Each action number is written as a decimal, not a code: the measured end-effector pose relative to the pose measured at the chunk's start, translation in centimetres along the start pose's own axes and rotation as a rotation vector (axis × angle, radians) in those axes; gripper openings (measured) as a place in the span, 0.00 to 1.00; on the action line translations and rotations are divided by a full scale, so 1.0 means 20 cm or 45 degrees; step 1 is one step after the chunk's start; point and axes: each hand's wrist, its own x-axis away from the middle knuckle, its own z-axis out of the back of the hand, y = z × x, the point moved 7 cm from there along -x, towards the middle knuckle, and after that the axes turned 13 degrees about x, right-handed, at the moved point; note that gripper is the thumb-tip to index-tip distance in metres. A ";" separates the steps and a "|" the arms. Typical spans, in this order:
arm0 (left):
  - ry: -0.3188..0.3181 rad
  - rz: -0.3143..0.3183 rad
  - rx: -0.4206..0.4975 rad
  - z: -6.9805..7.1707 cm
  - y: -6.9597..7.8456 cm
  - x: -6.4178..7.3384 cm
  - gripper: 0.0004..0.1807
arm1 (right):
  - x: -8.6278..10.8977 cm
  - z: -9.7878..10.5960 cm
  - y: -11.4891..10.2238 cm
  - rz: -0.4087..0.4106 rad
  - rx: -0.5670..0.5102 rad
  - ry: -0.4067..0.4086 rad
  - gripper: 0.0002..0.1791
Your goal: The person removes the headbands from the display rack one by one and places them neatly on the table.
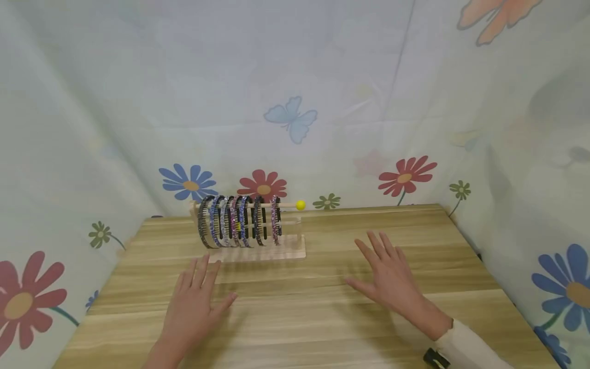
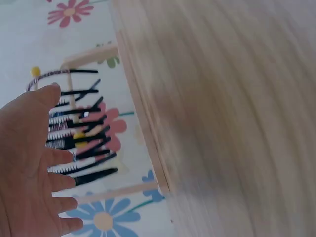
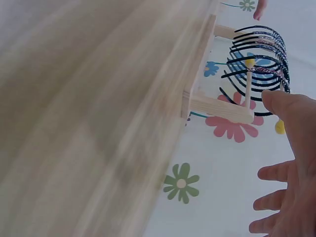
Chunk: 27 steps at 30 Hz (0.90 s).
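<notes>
Left hand and right hand, empty, outspread; beyond the left, wooden rack, best steadied when handled, bearing crowded headbands, seemingly seven.

Counted up, there are seven arched, glitter-covered, toothed headbands (two blue, two pinkish, two dark and one silver), one pale wooden stand, two small round yellow balls, one bare left hand, one bare right hand, one cream fabric sleeve and one wood-grained tabletop. Printed on the white cloth, the head view shows three red-petalled flowers, three small green-petalled flowers, one pale blue butterfly and one orange butterfly.
</notes>
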 end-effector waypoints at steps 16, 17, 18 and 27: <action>0.165 0.096 0.228 0.18 -0.35 -0.12 0.42 | -0.22 0.13 -0.12 0.082 -0.091 0.078 0.50; 0.152 0.117 0.252 0.17 -0.38 -0.14 0.43 | -0.23 0.14 -0.13 0.083 -0.106 0.071 0.50; 0.143 0.132 0.274 0.17 -0.40 -0.15 0.44 | -0.24 0.14 -0.14 0.082 -0.123 0.064 0.50; 0.043 0.112 0.441 0.14 -0.52 -0.28 0.41 | -0.32 0.11 -0.23 0.053 -0.290 0.051 0.46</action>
